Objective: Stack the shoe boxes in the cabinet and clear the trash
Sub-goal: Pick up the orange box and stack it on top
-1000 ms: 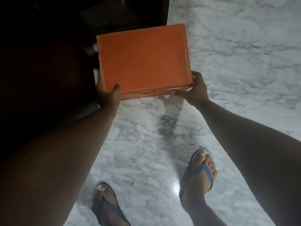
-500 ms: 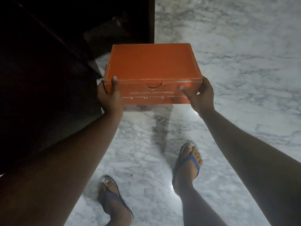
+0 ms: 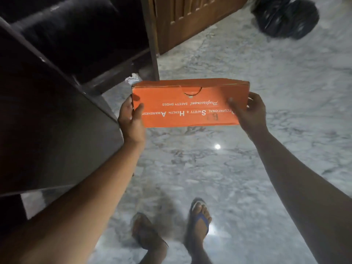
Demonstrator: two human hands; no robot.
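Observation:
An orange shoe box (image 3: 190, 103) with white lettering, seen upside down, is held in the air over the marble floor, its long front side turned toward me. My left hand (image 3: 131, 119) grips its left end, thumb on the front face. At the right end, my right hand (image 3: 249, 113) holds it with the thumb pressed on the front. A dark cabinet (image 3: 57, 92) stands to the left, its interior black and unreadable. A black trash bag (image 3: 287, 18) lies on the floor at the top right.
A wooden louvred door panel (image 3: 182, 18) stands behind the cabinet's post. A small white scrap (image 3: 133, 79) lies at the cabinet's foot. My feet in blue flip-flops (image 3: 200, 221) stand on the glossy marble floor (image 3: 266, 92).
The box has tipped so its lettered front faces me instead of its lid. My view has risen, and the wooden door and trash bag have come into sight.

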